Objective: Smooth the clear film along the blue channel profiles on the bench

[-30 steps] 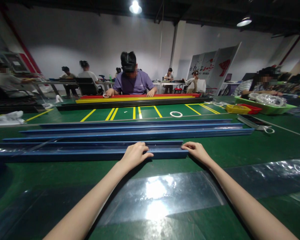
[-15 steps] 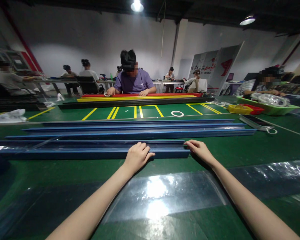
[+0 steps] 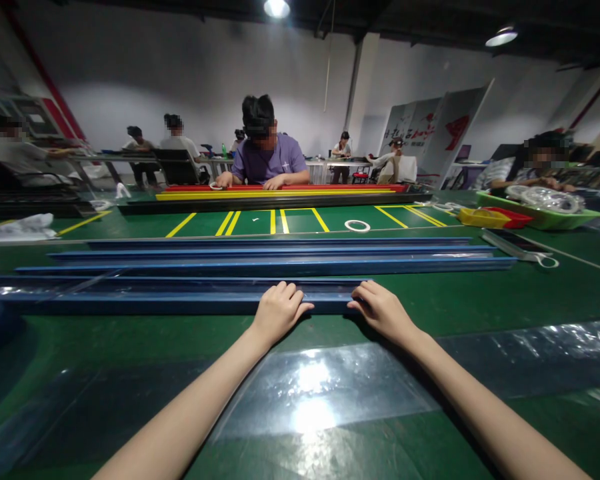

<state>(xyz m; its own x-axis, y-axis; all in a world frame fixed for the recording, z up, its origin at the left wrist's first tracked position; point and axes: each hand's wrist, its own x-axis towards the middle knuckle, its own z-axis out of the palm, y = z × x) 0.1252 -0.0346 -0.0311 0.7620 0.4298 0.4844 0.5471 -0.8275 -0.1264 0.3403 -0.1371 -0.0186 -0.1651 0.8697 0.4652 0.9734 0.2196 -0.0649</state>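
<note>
The nearest blue channel (image 3: 155,305) lies lengthwise on the green table (image 3: 220,333), with clear film inside it. My left hand (image 3: 280,310) grips the channel right of the view's middle-left, fingers inside and thumb along the near edge. At its right end my right hand (image 3: 377,307) is closed on the same channel, fingers over the top and thumb at the near wall. A short stretch of channel shows between the hands. Behind it lie more blue channels (image 3: 280,267), side by side. A wide strip of clear film (image 3: 330,393) lies flat beneath my forearms.
Beyond, a person in purple (image 3: 270,160) works at red, yellow and black strips (image 3: 280,195). A white ring (image 3: 357,226) lies on the table. At the right are a phone-like device (image 3: 517,245), a yellow tray (image 3: 480,218) and a green basket (image 3: 555,217).
My right hand has moved left from the channel's end onto the channel and closed on it. My left hand stays in nearly the same place. The view has shifted slightly.
</note>
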